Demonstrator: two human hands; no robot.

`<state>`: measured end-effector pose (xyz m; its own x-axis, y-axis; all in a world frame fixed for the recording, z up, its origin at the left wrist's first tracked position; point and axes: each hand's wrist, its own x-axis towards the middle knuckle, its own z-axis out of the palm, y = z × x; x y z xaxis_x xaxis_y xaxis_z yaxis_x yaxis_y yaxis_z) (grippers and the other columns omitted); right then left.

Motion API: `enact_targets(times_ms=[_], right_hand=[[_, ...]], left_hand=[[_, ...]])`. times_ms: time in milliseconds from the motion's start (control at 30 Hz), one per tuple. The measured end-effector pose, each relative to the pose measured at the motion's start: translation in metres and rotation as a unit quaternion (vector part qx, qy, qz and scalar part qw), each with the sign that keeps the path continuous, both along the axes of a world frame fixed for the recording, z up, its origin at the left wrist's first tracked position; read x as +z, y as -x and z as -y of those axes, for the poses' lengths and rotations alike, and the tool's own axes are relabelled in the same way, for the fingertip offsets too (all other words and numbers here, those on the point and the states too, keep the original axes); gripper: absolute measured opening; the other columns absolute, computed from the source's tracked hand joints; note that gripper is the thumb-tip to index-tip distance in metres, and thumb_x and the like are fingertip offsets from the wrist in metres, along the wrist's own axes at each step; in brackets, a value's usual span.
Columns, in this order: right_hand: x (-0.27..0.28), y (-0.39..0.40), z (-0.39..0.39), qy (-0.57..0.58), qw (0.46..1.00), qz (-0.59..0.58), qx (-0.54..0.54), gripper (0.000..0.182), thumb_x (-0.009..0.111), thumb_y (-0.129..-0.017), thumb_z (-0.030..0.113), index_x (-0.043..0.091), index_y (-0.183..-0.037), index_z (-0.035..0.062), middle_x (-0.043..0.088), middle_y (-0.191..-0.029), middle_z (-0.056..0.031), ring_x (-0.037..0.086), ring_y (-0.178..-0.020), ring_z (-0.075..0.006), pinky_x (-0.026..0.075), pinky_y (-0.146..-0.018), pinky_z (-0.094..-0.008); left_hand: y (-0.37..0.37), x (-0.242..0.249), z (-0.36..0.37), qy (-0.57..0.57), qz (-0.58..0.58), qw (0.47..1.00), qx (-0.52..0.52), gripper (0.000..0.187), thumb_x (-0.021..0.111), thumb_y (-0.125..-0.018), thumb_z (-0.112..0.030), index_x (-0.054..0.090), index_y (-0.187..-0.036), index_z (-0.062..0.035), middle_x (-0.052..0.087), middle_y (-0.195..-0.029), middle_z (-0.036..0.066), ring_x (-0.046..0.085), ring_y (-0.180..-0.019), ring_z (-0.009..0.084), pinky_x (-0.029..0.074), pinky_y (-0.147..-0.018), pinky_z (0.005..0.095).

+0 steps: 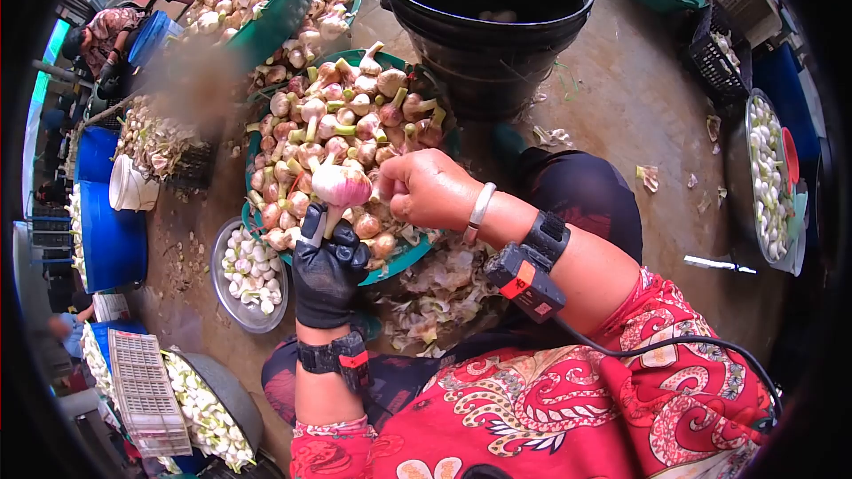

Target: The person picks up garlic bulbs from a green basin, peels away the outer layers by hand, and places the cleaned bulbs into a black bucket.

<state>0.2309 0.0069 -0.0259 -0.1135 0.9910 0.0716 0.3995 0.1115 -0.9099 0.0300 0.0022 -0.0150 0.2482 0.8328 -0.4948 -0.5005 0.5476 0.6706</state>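
My left hand, in a black glove, grips a garlic bulb by its stem. The bulb is purplish-white and held root end up over a green basin heaped with unpeeled garlic bulbs. Just right of the held bulb is my right hand, bare, with its fingers curled closed. Whether anything sits between those fingertips is hidden. Both wrists carry strapped black devices. Loose garlic skins lie in a pile below the basin, near my legs.
A metal bowl of peeled white garlic stands left. A tall black bucket rises behind the basin. Another heaped green basin is at upper left. A large bowl of white garlic and a knife-like strip lie right. Other people sit upper left.
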Motion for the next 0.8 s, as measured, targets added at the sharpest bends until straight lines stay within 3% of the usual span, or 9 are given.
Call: enact_targets(times_ms=[100,200,233,267,367,533,633,667,800], right_hand=[[0.021,-0.002,-0.005,-0.020,0.997,-0.041,-0.063,0.016,0.064,-0.070,0.018,0.061,-0.067,0.0023,0.062,-0.068,-0.0178,0.062,-0.067,-0.0339,0.049,-0.062,-0.0395],[0.017,-0.003,-0.008,0.029,0.992,-0.081,-0.096,0.012,0.064,-0.069,0.010,0.063,-0.081,0.0043,0.064,-0.075,-0.0100,0.060,-0.068,-0.0228,0.049,-0.063,-0.0345],[0.017,-0.003,-0.007,0.040,0.984,-0.135,-0.108,0.020,0.063,-0.068,0.002,0.062,-0.089,0.0046,0.064,-0.079,-0.0055,0.058,-0.069,-0.0158,0.049,-0.065,-0.0316],[0.015,-0.002,-0.007,0.025,0.985,-0.162,-0.062,0.041,0.063,-0.067,-0.001,0.060,-0.108,0.0049,0.064,-0.099,-0.0069,0.059,-0.088,-0.0147,0.051,-0.077,-0.0327],[0.016,-0.003,-0.004,0.109,0.951,-0.267,0.112,0.063,0.068,-0.070,-0.001,0.049,-0.130,0.0035,0.061,-0.113,-0.0087,0.058,-0.105,-0.0163,0.050,-0.086,-0.0333],[0.012,0.001,-0.004,0.151,0.945,-0.279,0.081,0.066,0.075,-0.069,-0.001,0.049,-0.129,0.0030,0.062,-0.109,-0.0079,0.061,-0.096,-0.0144,0.051,-0.083,-0.0292],[0.010,0.005,-0.001,0.115,0.949,-0.287,0.065,0.061,0.075,-0.068,-0.003,0.052,-0.125,0.0014,0.065,-0.103,-0.0071,0.062,-0.092,-0.0132,0.052,-0.082,-0.0285],[0.014,0.005,0.000,0.128,0.935,-0.324,0.064,0.060,0.075,-0.069,-0.002,0.052,-0.124,0.0011,0.065,-0.103,-0.0075,0.062,-0.091,-0.0138,0.052,-0.082,-0.0293],[0.007,0.006,0.000,0.199,0.866,-0.456,0.050,0.055,0.075,-0.072,0.001,0.053,-0.122,0.0018,0.065,-0.102,-0.0089,0.063,-0.090,-0.0161,0.053,-0.081,-0.0305]], left_hand=[[0.001,-0.009,0.001,-0.032,-0.016,0.999,0.025,0.027,0.042,-0.100,-0.029,0.057,-0.111,-0.0107,0.046,-0.064,0.000,0.042,-0.048,0.0137,0.038,-0.046,0.0285],[0.003,-0.008,0.000,-0.032,0.042,0.999,-0.014,0.027,0.042,-0.100,-0.028,0.057,-0.113,-0.0098,0.047,-0.065,0.000,0.043,-0.049,0.0116,0.038,-0.045,0.0257],[-0.002,0.000,0.000,-0.060,-0.045,0.997,-0.031,0.029,0.045,-0.098,-0.029,0.059,-0.110,-0.0063,0.051,-0.066,0.002,0.046,-0.049,0.0113,0.039,-0.047,0.0244],[-0.006,0.008,0.000,-0.087,-0.130,0.986,-0.048,0.033,0.047,-0.097,-0.031,0.061,-0.108,-0.0029,0.055,-0.067,0.003,0.049,-0.050,0.0109,0.041,-0.049,0.0231],[-0.014,0.029,-0.001,-0.157,-0.234,0.951,-0.125,0.038,0.049,-0.095,-0.030,0.058,-0.119,-0.0018,0.057,-0.069,0.003,0.051,-0.051,0.0093,0.042,-0.049,0.0209],[-0.014,0.020,-0.004,-0.157,-0.132,0.976,-0.076,0.047,0.049,-0.096,-0.034,0.052,-0.126,0.0025,0.060,-0.075,0.002,0.051,-0.054,0.0080,0.042,-0.045,0.0212],[-0.014,0.015,-0.006,-0.232,-0.137,0.960,-0.070,0.047,0.051,-0.096,-0.033,0.052,-0.126,0.0021,0.065,-0.093,0.006,0.062,-0.075,0.0132,0.053,-0.065,0.0283],[-0.013,0.012,-0.008,-0.240,-0.137,0.959,-0.067,0.038,0.051,-0.096,-0.023,0.053,-0.124,0.0020,0.066,-0.094,0.008,0.065,-0.083,0.0171,0.054,-0.072,0.0315],[-0.003,0.014,-0.002,-0.198,-0.094,0.972,-0.081,0.030,0.050,-0.094,-0.012,0.054,-0.120,0.0024,0.065,-0.095,0.009,0.065,-0.083,0.0187,0.054,-0.076,0.0327]])
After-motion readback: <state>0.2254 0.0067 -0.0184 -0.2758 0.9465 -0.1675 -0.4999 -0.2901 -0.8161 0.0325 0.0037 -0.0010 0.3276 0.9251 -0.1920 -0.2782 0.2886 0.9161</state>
